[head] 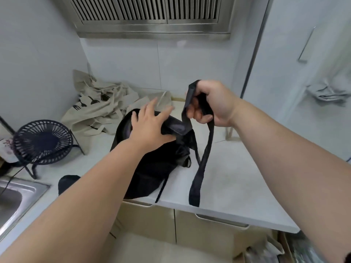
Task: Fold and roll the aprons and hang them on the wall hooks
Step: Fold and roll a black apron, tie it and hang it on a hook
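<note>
On my feed both arms come in bare. The left forearm [91,179] and the right forearm [284,149] are uncovered from the frame's lower edge to the wrists. The left grip [150,126] is a bare hand, blurred at the fingertips. The right grip [212,103], also bare, shows a short rounded thumbnail. I cannot tell whether the small dark patch [349,258] in the bottom right corner is a sleeve.

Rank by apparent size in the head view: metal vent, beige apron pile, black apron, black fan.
The metal vent, largest.
The beige apron pile and the black apron: they look alike, and the black one is partly hidden, so unranked.
The black fan, smallest.
</note>
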